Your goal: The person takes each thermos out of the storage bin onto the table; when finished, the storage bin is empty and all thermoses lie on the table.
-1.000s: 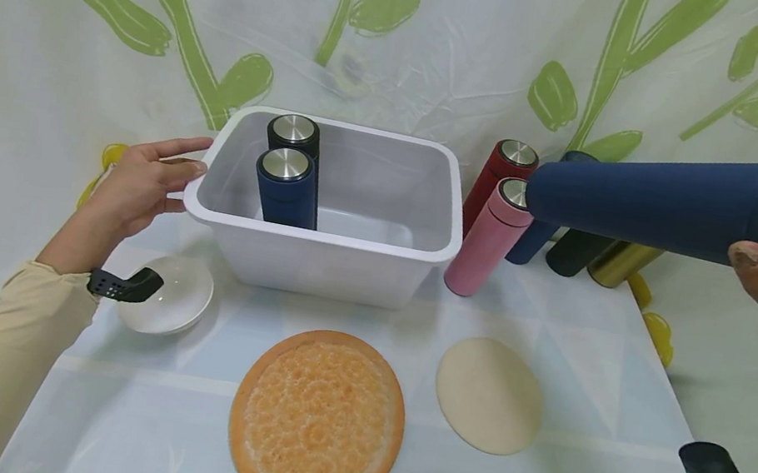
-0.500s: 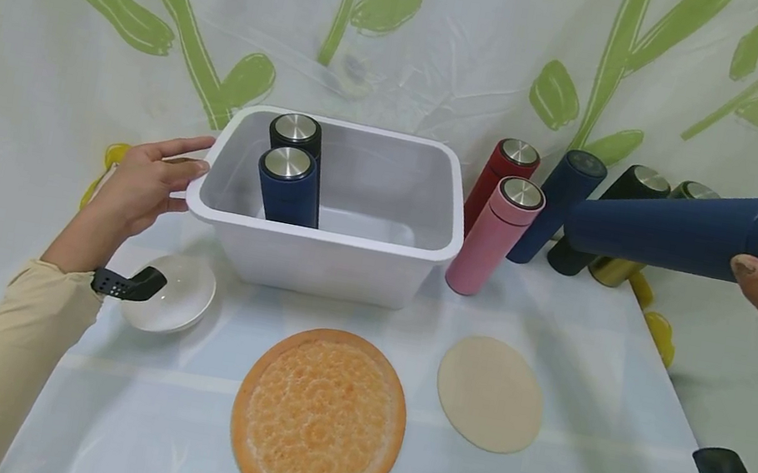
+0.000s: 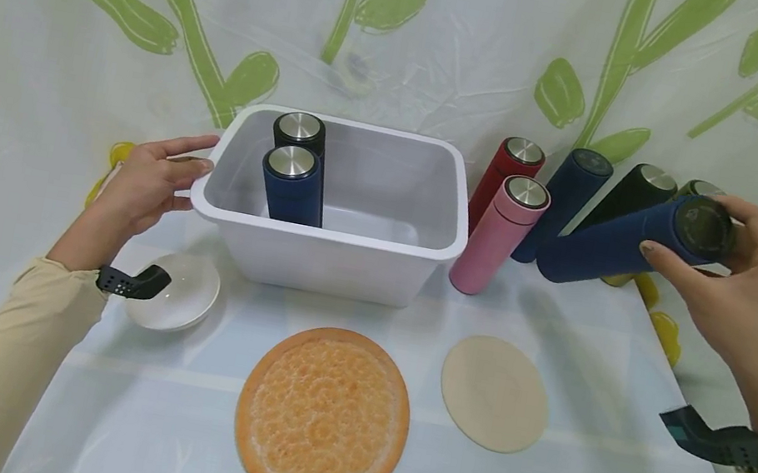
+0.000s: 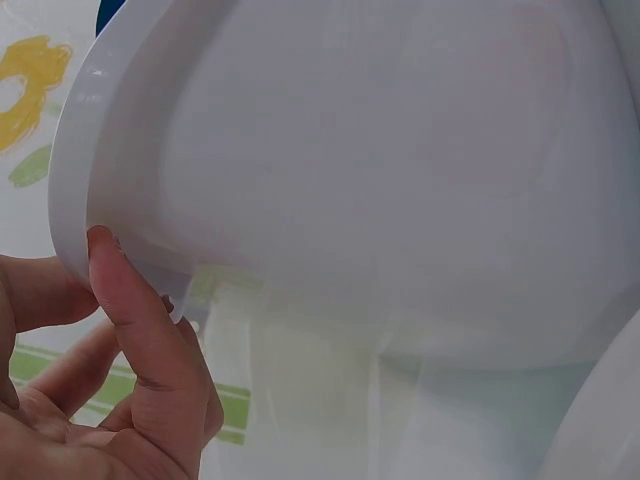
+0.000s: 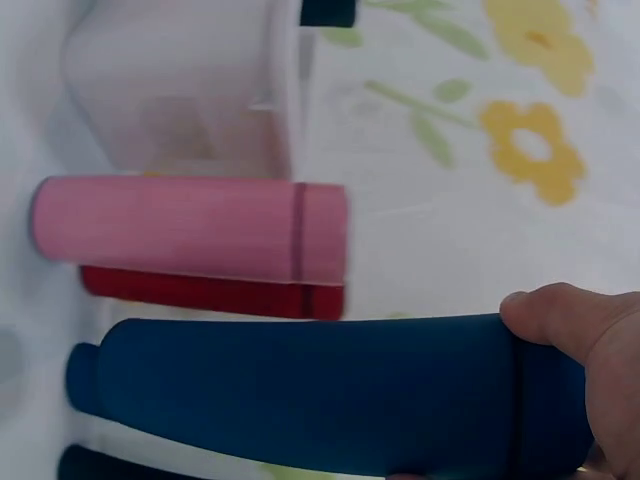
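Observation:
My left hand (image 3: 148, 183) holds the left end of the white plastic tub (image 3: 321, 264), its thumb and a finger at the rim in the left wrist view. Inside the tub, a navy vacuum flask (image 3: 294, 198) and a black flask (image 3: 312, 144) stand upright at the left. My right hand (image 3: 756, 278) grips another navy vacuum flask (image 3: 602, 244) around its lid end, tilted with its base pointing down-left. The right wrist view shows this flask (image 5: 300, 395) lying across the picture, thumb over its upper side.
Right of the tub stand a pink flask (image 3: 499, 237), a red flask (image 3: 499, 177), a navy flask (image 3: 570, 190), a black flask (image 3: 625, 197) and a gold one, partly hidden. A golden round bread (image 3: 322, 421), a flat beige disc (image 3: 494, 394) and a white bowl (image 3: 178, 298) lie in front.
My right hand has carried the navy flask leftward and down from the right edge, in front of the black and gold flasks. The left hand stays at the tub's rim.

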The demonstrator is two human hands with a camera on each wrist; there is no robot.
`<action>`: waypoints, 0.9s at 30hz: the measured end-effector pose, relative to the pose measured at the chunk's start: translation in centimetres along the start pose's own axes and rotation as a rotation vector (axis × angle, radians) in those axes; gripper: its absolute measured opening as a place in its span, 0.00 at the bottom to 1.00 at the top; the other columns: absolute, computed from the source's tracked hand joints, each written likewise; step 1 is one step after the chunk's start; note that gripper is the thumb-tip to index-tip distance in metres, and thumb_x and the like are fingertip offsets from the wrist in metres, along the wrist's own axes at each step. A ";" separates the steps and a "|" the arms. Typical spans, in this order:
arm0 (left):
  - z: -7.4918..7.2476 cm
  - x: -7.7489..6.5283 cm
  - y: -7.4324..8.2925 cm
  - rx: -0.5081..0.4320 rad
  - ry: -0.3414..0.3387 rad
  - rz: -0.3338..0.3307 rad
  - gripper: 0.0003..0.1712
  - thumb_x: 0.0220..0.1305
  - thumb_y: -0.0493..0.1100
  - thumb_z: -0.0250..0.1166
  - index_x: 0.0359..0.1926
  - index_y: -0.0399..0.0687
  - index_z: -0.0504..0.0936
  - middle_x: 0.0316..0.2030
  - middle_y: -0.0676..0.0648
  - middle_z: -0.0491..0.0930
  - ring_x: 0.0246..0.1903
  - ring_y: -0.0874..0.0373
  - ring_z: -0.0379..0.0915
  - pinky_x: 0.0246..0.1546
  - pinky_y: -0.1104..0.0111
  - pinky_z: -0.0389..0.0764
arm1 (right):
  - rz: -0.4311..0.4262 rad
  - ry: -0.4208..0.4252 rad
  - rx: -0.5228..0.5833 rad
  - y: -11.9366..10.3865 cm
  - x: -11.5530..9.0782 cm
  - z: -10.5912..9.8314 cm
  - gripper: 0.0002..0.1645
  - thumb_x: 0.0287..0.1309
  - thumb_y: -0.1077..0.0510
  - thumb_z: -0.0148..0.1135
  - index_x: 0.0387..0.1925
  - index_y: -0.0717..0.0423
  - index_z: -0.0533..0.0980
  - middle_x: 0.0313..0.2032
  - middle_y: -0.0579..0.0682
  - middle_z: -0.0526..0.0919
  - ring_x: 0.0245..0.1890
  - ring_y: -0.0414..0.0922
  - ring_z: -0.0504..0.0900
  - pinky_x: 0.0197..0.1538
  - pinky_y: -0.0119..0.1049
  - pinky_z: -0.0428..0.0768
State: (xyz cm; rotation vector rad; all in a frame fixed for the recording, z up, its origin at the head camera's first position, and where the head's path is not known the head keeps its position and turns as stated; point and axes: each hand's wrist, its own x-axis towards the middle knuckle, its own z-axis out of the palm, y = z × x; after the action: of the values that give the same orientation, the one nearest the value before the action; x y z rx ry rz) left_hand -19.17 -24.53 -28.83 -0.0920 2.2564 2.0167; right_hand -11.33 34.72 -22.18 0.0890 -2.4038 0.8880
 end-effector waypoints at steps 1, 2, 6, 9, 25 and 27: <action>0.0 0.0 0.0 0.006 0.001 0.000 0.34 0.72 0.44 0.61 0.76 0.48 0.62 0.43 0.63 0.83 0.38 0.64 0.83 0.35 0.71 0.84 | 0.026 -0.021 -0.021 0.3 0.2 0.3 0.40 0.50 0.62 0.77 0.66 0.51 0.72 0.43 0.28 0.76 0.36 0.23 0.74 0.37 0.15 0.69; 0.0 0.0 0.0 0.006 0.002 0.000 0.34 0.72 0.44 0.61 0.76 0.48 0.63 0.43 0.63 0.83 0.38 0.63 0.83 0.35 0.71 0.84 | 0.058 -0.046 -0.042 0.5 0.3 0.7 0.41 0.51 0.58 0.77 0.67 0.51 0.71 0.44 0.32 0.77 0.36 0.23 0.72 0.38 0.16 0.68; 0.0 -0.1 0.0 -0.007 0.002 0.004 0.34 0.72 0.43 0.62 0.75 0.47 0.63 0.42 0.62 0.84 0.37 0.62 0.84 0.34 0.71 0.84 | 0.147 -0.149 -0.116 1.4 0.9 2.1 0.45 0.55 0.48 0.75 0.70 0.54 0.67 0.55 0.54 0.76 0.40 0.34 0.70 0.41 0.24 0.65; 0.0 -0.1 0.1 -0.016 0.000 0.006 0.34 0.72 0.43 0.62 0.75 0.47 0.63 0.42 0.61 0.84 0.37 0.61 0.84 0.34 0.70 0.84 | 0.144 -0.196 -0.138 1.9 1.3 3.0 0.46 0.56 0.45 0.73 0.70 0.58 0.66 0.55 0.61 0.75 0.38 0.43 0.69 0.37 0.29 0.65; 0.2 0.0 0.1 -0.001 0.002 0.008 0.35 0.72 0.44 0.62 0.75 0.48 0.63 0.45 0.58 0.82 0.38 0.61 0.84 0.35 0.70 0.84 | 0.189 -0.364 -0.136 4.7 3.9 6.5 0.51 0.59 0.39 0.69 0.71 0.64 0.61 0.57 0.69 0.74 0.52 0.62 0.72 0.44 0.47 0.73; 0.2 0.0 0.1 -0.009 0.004 0.007 0.35 0.72 0.43 0.62 0.75 0.47 0.63 0.45 0.58 0.82 0.38 0.61 0.84 0.34 0.70 0.84 | 0.192 -0.374 -0.127 5.0 4.1 6.8 0.51 0.59 0.38 0.68 0.72 0.62 0.60 0.57 0.68 0.74 0.52 0.60 0.72 0.46 0.50 0.71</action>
State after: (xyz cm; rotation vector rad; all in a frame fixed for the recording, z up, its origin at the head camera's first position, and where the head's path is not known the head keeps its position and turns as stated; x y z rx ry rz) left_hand -19.19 -24.35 -28.75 -0.0895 2.2534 2.0325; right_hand -19.35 34.98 -27.02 -0.0286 -2.8505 0.8622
